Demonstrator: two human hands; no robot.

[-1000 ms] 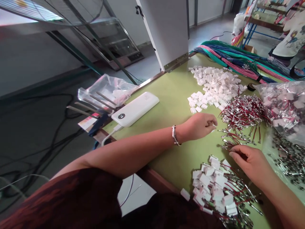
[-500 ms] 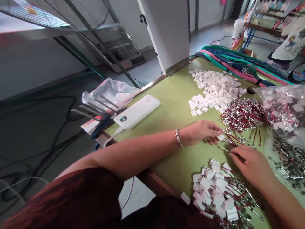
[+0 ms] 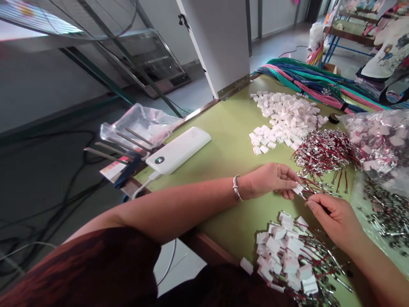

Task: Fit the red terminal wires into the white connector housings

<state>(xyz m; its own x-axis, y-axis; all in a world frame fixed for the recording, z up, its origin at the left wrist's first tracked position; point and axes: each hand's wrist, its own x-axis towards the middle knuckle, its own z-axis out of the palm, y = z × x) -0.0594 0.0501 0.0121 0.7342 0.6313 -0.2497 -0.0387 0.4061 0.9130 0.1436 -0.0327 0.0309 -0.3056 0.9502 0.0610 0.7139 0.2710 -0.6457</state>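
Between thumb and fingers, my left hand (image 3: 279,181) pinches a small white plastic connector housing (image 3: 298,189). My right hand (image 3: 332,215) is closed on a short wire with a metal terminal (image 3: 303,196), its tip at the housing's near edge; whether it is inside, I cannot tell. Just beyond both hands lies a heap of short red wires with metal terminals (image 3: 322,151). Loose white housings (image 3: 284,115) are piled behind it. In front of my hands, a second pile holds white housings with wires attached (image 3: 289,251).
A white power bank (image 3: 180,149) with a cable lies at the table's left, by metal prongs (image 3: 118,147) and a plastic bag (image 3: 140,123). Bundled coloured wires (image 3: 306,85) cross the back. Bags of parts (image 3: 380,140) stand right. Another person (image 3: 390,47) is in the background.
My right hand has brought the wire terminal up to the white housing, closing the small gap between them. My left hand still holds the housing. The view has shifted slightly.
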